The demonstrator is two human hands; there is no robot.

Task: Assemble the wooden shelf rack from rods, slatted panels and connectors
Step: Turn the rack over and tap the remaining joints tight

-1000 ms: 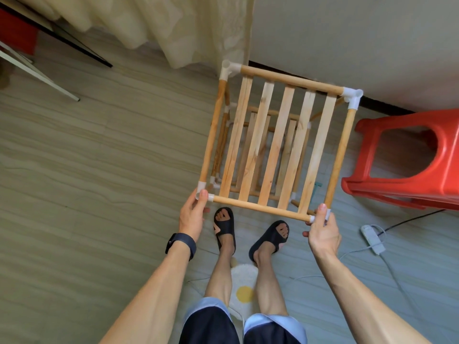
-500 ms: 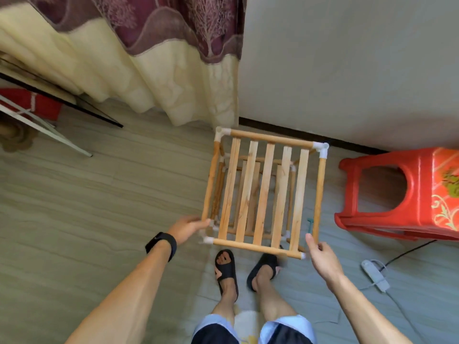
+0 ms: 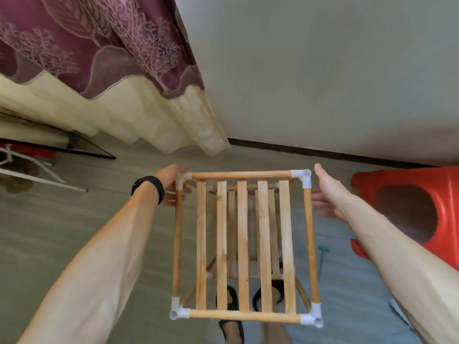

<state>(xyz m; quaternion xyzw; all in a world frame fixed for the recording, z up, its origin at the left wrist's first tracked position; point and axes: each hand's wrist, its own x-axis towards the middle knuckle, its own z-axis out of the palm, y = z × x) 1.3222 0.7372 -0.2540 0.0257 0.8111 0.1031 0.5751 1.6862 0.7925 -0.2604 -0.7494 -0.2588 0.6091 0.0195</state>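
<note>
Feet in black sandals point(image 3: 229, 302) stand on the floor point(image 3: 74, 227) at the bottom of the view, seen through the slats of the rack point(image 3: 242, 244), which stands upright in front of the person. Its top panel point(image 3: 263, 244) of five wooden slats faces the camera. The near rod point(image 3: 244, 316) runs between two white corner connectors, the near-left connector point(image 3: 177, 312) and the near-right connector point(image 3: 313, 318). Side rods run away from these on either side, and a lower slatted shelf point(image 3: 232, 219) shows between the slats.

At the far edge, the far rod point(image 3: 241, 175) joins the far-left connector point(image 3: 184, 179) and the far-right connector point(image 3: 305, 178). The left hand point(image 3: 170, 186), with a black wristband point(image 3: 149, 187) on its wrist, has its grip closed round the far-left corner, thumb above and fingers curling under beside the side rod. The right hand point(image 3: 326, 194) sits just beside the far-right corner, grip wide, thumb raised and fingers straight, reaching in behind the right side rod; whether it touches the wood cannot be told.

On the floor to the right of the rack lies a small teal object point(image 3: 322, 250), too blurred to name. A red plastic stool point(image 3: 409, 209) stands further right. Beyond are a dark baseboard, a pale wall point(image 3: 323, 70), and on the left a cream and maroon curtain point(image 3: 111, 83).
</note>
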